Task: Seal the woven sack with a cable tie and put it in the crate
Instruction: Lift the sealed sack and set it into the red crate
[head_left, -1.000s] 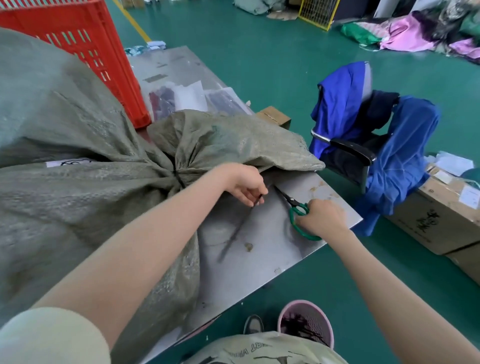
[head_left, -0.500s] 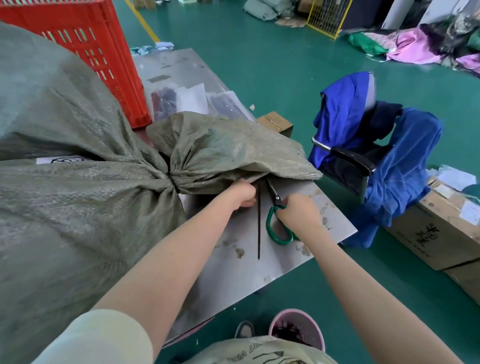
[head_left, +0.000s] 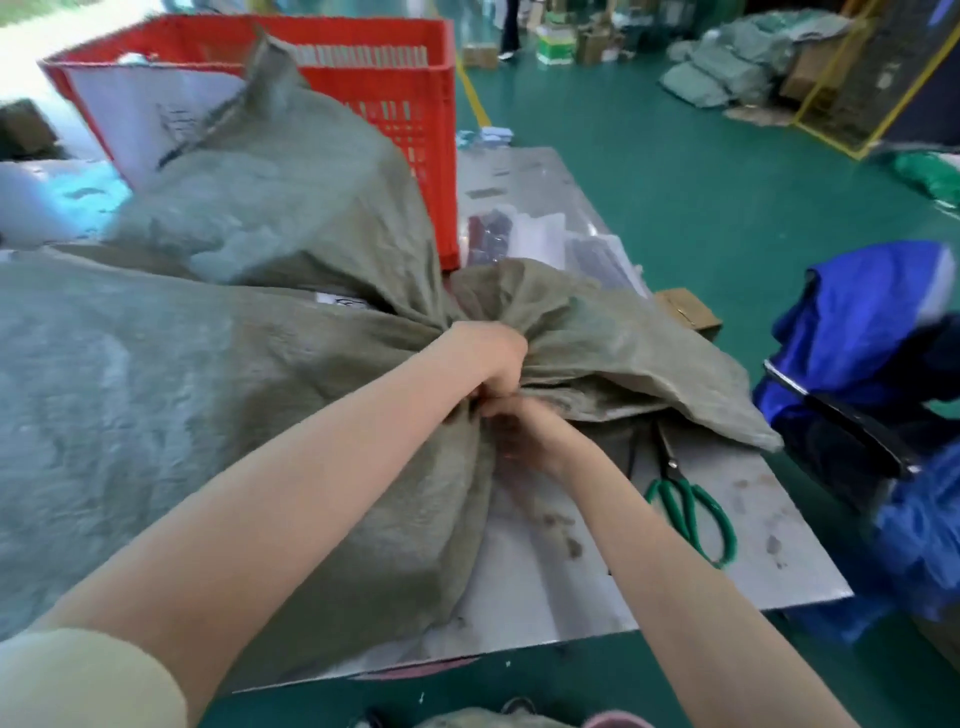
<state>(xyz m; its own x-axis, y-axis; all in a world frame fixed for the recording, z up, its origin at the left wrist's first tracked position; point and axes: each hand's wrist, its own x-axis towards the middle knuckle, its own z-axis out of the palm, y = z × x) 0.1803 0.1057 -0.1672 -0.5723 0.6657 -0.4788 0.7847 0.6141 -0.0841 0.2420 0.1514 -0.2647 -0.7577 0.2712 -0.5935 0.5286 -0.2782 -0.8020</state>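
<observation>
Nearest the camera, two bare forearms reach forward over the edge of a scuffed, stained grey metal table (head_left: 571, 597), the left one coming out of a pale cream short sleeve (head_left: 88, 680). The right hand (head_left: 524, 436) is blurred, lying low against the gathered neck of a large grey-green woven plastic sack (head_left: 208, 389); its fingers seem curled into the bunched cloth, though how tightly they close cannot be told. Just above it and touching it, the left hand (head_left: 491, 358) is a closed fist, fingers wrapped round the same cinched neck from the top. No cable tie can be made out under the hands. To the right of the right-hand fingers, apart from them, a pair of green-handled metal scissors (head_left: 688, 499) lies flat on the table, blades pointing away under the loose flap of the sack mouth, with a thin dark strip lying just beside the blades. The sack's bulging body spreads to the left of both hands across the table, and its flared open end fans out to the right beyond the fingers. Beyond the left fist, a red slatted plastic crate (head_left: 410, 104) stands on the table behind the sack, with clear plastic packets (head_left: 524, 239) beside it. Far right, a blue garment (head_left: 857, 312) hangs over a chair on the green floor.
</observation>
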